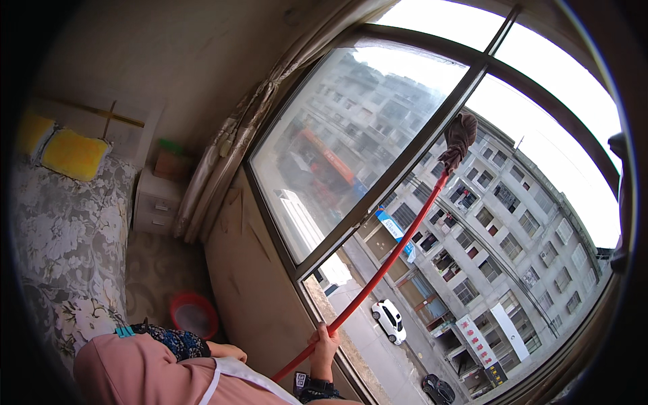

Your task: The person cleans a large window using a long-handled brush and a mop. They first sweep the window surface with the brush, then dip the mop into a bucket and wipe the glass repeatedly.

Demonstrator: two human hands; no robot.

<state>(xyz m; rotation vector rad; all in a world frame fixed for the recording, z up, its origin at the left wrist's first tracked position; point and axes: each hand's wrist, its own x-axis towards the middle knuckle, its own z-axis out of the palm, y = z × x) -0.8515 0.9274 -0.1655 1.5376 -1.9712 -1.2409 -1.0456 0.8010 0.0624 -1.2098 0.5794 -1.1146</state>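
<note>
My right hand [324, 346] grips a long red pole [380, 271] near its lower end. A dark brown cloth [459, 137] is bunched and twisted around the pole's far tip. That tip is beside the upright window frame bar [405, 169], in front of the open part of the window; whether it touches the bar I cannot tell. To the left of the pole, a hazy glass pane [349, 131] fills its section. My left hand [230, 351] hangs low by the wall under the window, apart from the pole, its fingers partly hidden by my pink clothing and apron.
A red plastic basin [194, 315] stands on the floor between the wall and a bed [76, 228] with floral bedding. Beyond are a white nightstand [156, 202] and a gathered curtain [228, 147]. Outside, far below, a white car [389, 321] stands on the street.
</note>
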